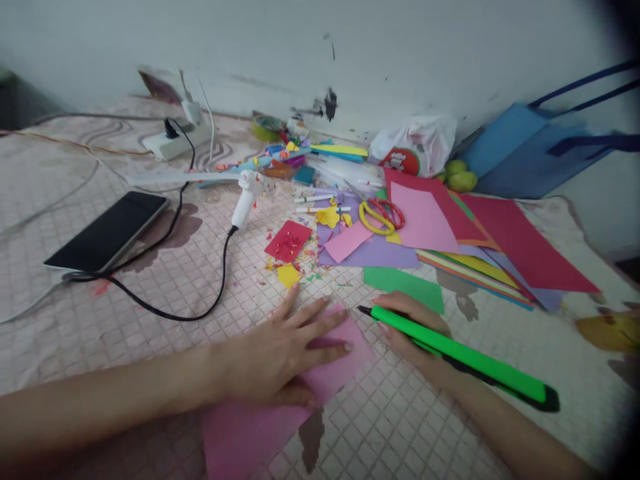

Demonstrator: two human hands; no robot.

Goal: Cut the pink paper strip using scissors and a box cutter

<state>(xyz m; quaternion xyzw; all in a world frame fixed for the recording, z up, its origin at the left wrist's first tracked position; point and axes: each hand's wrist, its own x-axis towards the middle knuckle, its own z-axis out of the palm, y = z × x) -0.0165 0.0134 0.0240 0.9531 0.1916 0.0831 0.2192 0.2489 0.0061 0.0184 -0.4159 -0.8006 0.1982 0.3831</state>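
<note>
My left hand (280, 353) lies flat with fingers spread on a sheet of pink paper (250, 433), pressing it to the patterned cloth. Just right of the paper, my right hand (410, 327) grips a long, slim green tool with a black tip and black end (465, 350). Its tip points left, close to the paper's far corner, without touching it. Whether the tool is a pen or a cutter I cannot tell. Beyond my right fingers lies a green paper piece (407, 285). A small yellow paper (289, 275) sits beyond my left fingertips.
A white glue gun (245, 203) with a black cord rests left of centre. Farther left are a dark tablet-like device (107, 230) and a power strip (177, 137). Yellow-handled scissors (376, 219), red paper (530, 240), paper scraps and a blue bag (530, 153) lie beyond.
</note>
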